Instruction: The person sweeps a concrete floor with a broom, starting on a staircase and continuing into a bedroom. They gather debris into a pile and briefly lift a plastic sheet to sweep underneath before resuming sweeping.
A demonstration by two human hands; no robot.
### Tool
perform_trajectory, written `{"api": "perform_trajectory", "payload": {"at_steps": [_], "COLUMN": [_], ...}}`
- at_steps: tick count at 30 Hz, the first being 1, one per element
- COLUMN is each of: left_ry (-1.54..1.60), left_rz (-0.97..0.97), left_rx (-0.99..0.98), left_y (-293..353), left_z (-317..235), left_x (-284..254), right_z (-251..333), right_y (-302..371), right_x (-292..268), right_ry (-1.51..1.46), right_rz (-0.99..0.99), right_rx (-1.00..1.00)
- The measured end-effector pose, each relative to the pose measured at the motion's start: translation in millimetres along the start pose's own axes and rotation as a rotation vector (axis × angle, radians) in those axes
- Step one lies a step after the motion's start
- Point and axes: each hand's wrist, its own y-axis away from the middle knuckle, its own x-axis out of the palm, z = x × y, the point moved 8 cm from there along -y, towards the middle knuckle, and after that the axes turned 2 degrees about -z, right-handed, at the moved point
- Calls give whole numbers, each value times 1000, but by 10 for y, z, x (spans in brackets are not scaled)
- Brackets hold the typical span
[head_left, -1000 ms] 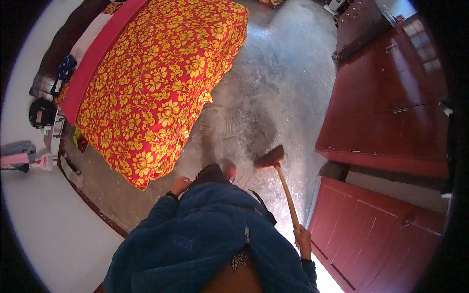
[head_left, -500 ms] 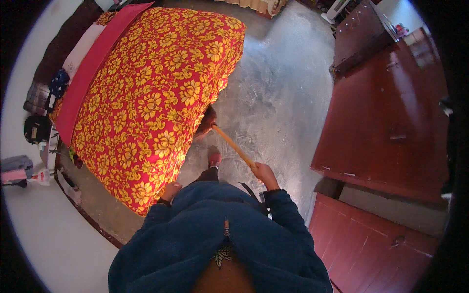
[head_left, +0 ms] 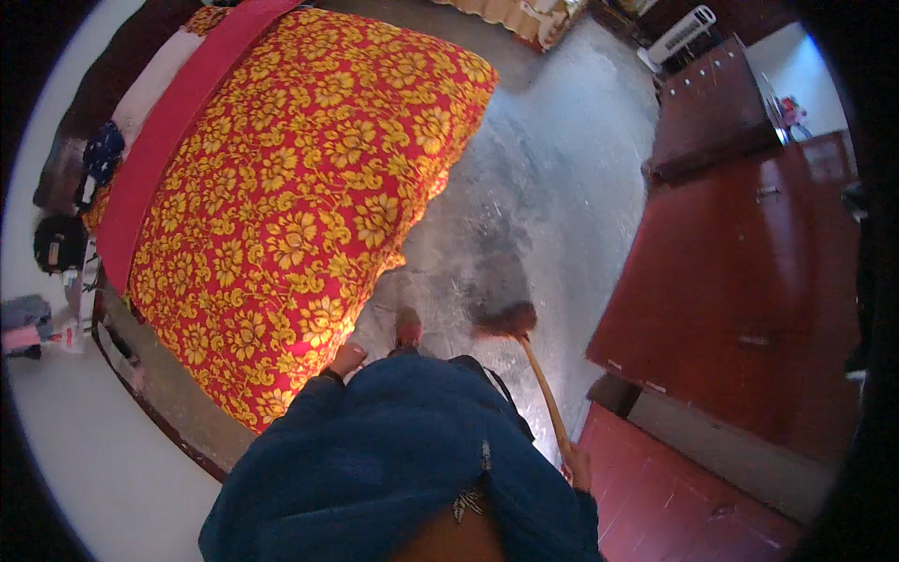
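Observation:
My right hand (head_left: 579,466) is closed round the wooden handle of a broom (head_left: 546,391). The broom's dark reddish-brown head (head_left: 507,320) rests on the grey floor to the right of my foot, smeared by motion. At the near edge of the bed, my left hand (head_left: 348,359) has curled fingers against a red bedspread with yellow flowers (head_left: 290,201) and appears to grip its hanging edge. Part of that grip is hidden. One reddish shoe (head_left: 407,330) shows on the floor between the bed and the broom.
Dark red wooden cabinets (head_left: 721,281) line the right side, with a brown chest (head_left: 712,112) and a white tower fan (head_left: 682,36) beyond. A black bag (head_left: 61,245) is by the left wall. Grey concrete floor (head_left: 571,159) runs between bed and cabinets.
The broom head has moved from beside the bed's edge out to the right across the floor. My right hand has swung right and back toward me; my left hand stays by the bedspread.

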Motion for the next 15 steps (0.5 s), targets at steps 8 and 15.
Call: {"api": "perform_trajectory", "payload": {"at_steps": [8, 15], "left_ry": [-75, 48], "left_rz": [56, -124], "left_rx": [-13, -27], "left_y": [-433, -559], "left_z": [-372, -405], "left_x": [75, 87], "right_z": [1109, 3212], "right_y": [419, -582], "right_x": [-208, -131], "right_ry": [40, 246], "right_rz": [-154, -148], "right_rx": [-383, -722]}}
